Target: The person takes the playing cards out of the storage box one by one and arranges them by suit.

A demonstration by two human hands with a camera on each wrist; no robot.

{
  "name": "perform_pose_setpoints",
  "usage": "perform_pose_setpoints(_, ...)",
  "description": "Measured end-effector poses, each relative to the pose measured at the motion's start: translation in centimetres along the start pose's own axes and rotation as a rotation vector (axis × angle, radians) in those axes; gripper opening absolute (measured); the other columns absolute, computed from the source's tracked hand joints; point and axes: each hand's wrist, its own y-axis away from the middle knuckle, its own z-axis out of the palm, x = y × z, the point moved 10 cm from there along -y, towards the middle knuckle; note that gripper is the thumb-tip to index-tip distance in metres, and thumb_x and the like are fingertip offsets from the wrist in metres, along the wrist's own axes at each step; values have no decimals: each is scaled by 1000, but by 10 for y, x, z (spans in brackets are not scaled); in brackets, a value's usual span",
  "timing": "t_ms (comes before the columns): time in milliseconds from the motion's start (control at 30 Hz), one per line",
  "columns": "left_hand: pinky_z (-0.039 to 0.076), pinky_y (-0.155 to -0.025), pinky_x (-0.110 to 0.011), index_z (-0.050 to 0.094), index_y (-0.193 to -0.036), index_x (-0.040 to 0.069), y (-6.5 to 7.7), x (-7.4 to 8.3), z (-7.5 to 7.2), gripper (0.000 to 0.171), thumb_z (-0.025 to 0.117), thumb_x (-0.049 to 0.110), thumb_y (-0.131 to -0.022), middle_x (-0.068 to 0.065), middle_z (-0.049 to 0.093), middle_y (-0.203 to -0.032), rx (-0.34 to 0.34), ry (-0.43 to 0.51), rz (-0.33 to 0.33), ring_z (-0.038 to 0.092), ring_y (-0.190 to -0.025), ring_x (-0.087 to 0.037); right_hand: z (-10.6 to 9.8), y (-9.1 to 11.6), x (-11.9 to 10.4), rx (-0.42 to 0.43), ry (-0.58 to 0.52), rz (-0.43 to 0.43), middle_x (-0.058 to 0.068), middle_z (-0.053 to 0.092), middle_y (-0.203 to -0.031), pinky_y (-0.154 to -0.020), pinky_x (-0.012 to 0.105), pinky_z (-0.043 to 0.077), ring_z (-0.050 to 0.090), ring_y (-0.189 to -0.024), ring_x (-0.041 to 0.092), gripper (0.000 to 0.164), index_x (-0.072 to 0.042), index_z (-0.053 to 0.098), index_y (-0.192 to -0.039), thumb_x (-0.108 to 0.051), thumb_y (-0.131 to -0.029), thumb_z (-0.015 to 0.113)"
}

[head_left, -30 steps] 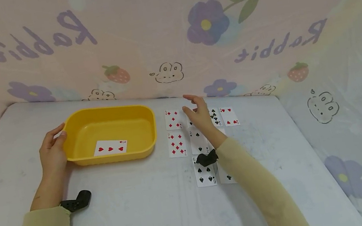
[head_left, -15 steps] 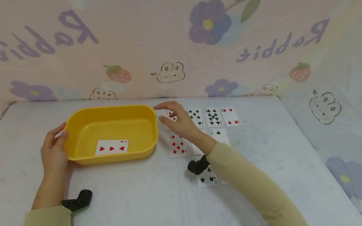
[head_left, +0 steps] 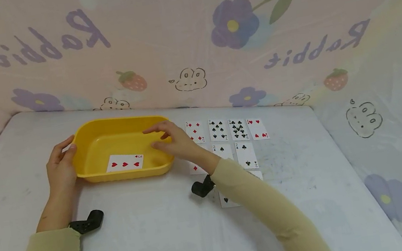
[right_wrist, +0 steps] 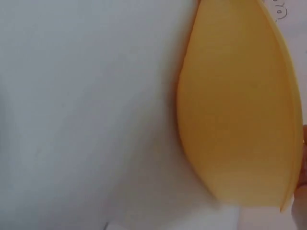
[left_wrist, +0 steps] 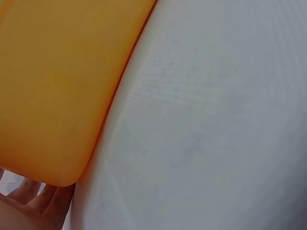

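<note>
A yellow plastic basin stands on the left half of the table, with a three of hearts card lying face up in it. At the basin's left end my left hand holds the rim, thumb near the edge; its fingers show against the basin wall in the left wrist view. My right hand hovers over the basin's right end, fingers loosely bent, thumb and index apart, nothing visible between them. The right wrist view shows the basin's outer wall beside that hand.
Right of the basin, several face-up playing cards lie in rows, including a five of diamonds, a seven of spades and a two of clubs. My right forearm covers some lower ones. A patterned cloth rises behind the table.
My right hand has swept left from above the cards to over the basin's right end, uncovering the upper row. The left hand and the basin stay in place.
</note>
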Motion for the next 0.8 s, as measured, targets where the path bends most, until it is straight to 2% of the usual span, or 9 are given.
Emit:
perform_pose_setpoints(167, 41, -70, -5, 60, -130, 32, 1, 0, 0, 33, 56, 33, -97, 14, 52, -94, 2, -22, -16, 46, -88, -1, 17, -12, -6, -78, 20, 53, 11, 52, -134, -95, 28, 43, 44, -123, 30, 43, -7, 55, -132, -14, -91, 65)
perform_pose_setpoints(300, 41, -69, -6, 60, -130, 32, 0, 0, -2, 33, 56, 31, -97, 14, 52, -93, 14, -23, -20, 47, -86, -1, 29, -22, -8, -119, -10, 49, 13, 52, -136, -98, 33, 43, 44, -125, 30, 48, -4, 52, -134, -15, -90, 66)
perform_pose_setpoints(567, 42, -69, -6, 61, -129, 31, 0, -2, 0, 32, 56, 29, -97, 13, 53, -92, 18, 4, -36, 47, -87, -2, 63, -36, 3, -201, -8, 101, 6, 49, -140, -103, 27, 39, 45, -125, 21, 59, -12, 48, -139, -25, -86, 71)
perform_pose_setpoints(667, 41, -71, -7, 60, -129, 31, 0, -1, -1, 32, 55, 29, -97, 14, 53, -93, 27, 5, -33, 48, -87, -1, 78, -39, 7, -272, 59, 149, 5, 48, -139, -104, 28, 37, 43, -125, 18, 66, -20, 44, -143, -30, -84, 73)
perform_pose_setpoints(800, 40, -73, -6, 60, -130, 31, 1, 0, -1, 33, 54, 29, -98, 15, 53, -95, 22, -3, -25, 48, -89, 0, 92, -39, 10, -362, 243, 192, 3, 46, -136, -98, 27, 36, 38, -120, 16, 72, -30, 36, -148, -31, -85, 72)
